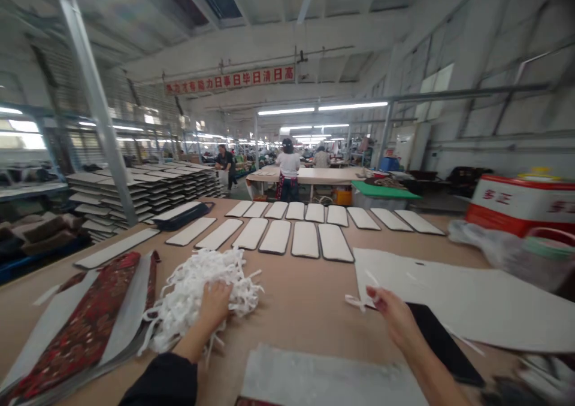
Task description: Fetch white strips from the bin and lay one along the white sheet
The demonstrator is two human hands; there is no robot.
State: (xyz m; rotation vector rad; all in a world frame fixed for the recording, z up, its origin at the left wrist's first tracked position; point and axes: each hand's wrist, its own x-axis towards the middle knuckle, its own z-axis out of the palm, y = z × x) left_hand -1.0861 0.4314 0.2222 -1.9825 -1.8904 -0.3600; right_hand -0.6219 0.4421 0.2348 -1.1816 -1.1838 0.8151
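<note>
My left hand [217,298] rests on a loose heap of narrow white fabric strips [188,292], its fingertips sunk among them and hidden, so I cannot tell whether they grip any. Off to the right, my right hand [390,308] is closed in a pinch on a white strip [356,302], which hangs in a small loop beside the fingers. Under and beyond that hand lie a large pale sheet [453,292] and a flat black panel [442,340]. Between my arms at the near edge is a greyish translucent sheet [314,376].
Rows of pale dark-edged rectangular panels [275,237] cover the table's far side. Red patterned fabric [90,316] lies at left. Stacked boards [117,196] stand beyond a metal post [96,106]. A red-and-white box [516,205] sits at right. Several people work farther back.
</note>
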